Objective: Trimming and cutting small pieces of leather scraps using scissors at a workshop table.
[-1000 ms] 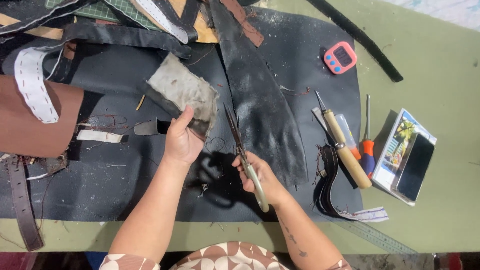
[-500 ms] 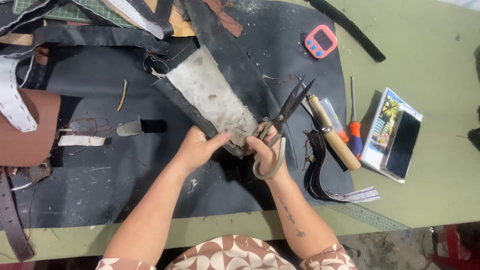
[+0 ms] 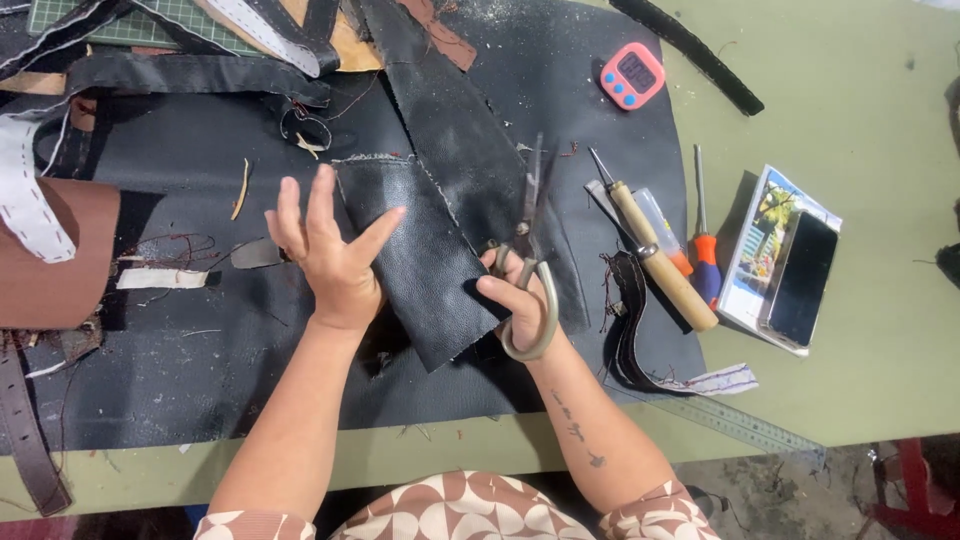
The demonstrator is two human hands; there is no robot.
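Between the hands lies the black leather piece (image 3: 425,265); right hand (image 3: 515,300) grips scissors (image 3: 528,265), left hand (image 3: 330,250) spread open.

bright even overhead light, soft shadows, slight motion blur

My green table (image 3: 850,110) fills nearly everything I see, evenly lit. Past its near edge shows grey floor (image 3: 780,490) and a red stool (image 3: 915,490).
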